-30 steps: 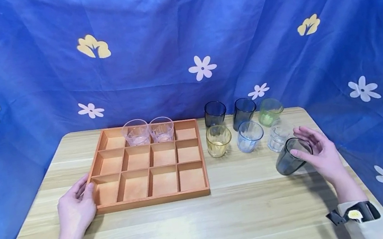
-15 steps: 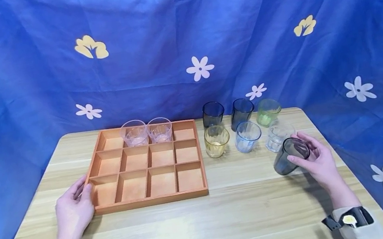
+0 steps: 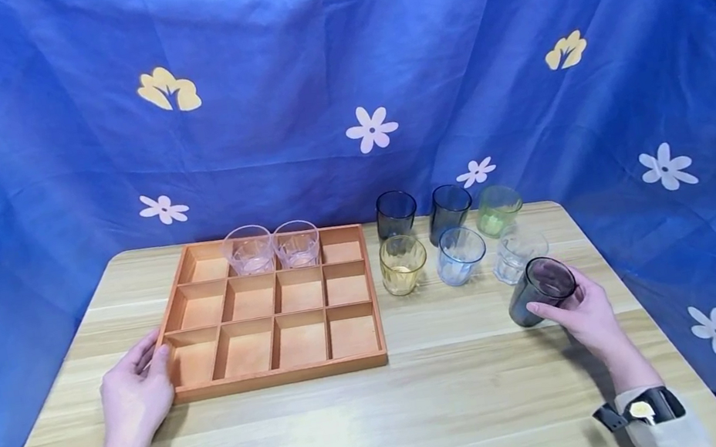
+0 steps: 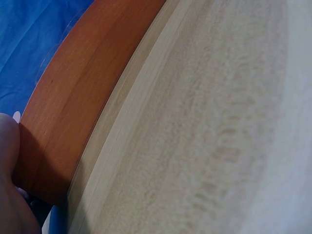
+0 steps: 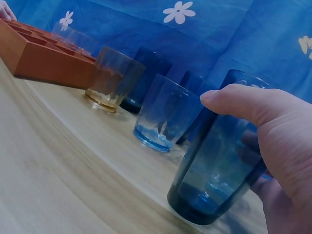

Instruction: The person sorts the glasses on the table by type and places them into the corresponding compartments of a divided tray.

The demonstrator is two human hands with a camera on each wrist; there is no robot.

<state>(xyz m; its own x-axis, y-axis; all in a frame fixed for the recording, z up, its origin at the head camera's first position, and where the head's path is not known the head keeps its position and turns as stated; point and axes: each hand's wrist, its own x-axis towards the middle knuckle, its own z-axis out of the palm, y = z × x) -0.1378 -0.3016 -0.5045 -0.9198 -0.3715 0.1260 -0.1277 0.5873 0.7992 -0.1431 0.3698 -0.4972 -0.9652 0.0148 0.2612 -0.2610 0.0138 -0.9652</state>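
While the left hand [image 3: 135, 395] rests flat against the tray [image 3: 281, 376], the right hand [image 3: 583, 313] curls around a dark cup [image 3: 541, 291]; next comes lifting it clear of the neighbouring cups.

Right hand [image 3: 583, 313] closed, seemingly gripping dark glass [image 3: 541, 291]

no readable text, labels, brands or numbers anywhere: the blue backdrop cloth [image 3: 333, 63] carries only printed flowers and shapes, and the glasses and wooden tray [image 3: 281, 376] are unmarked.
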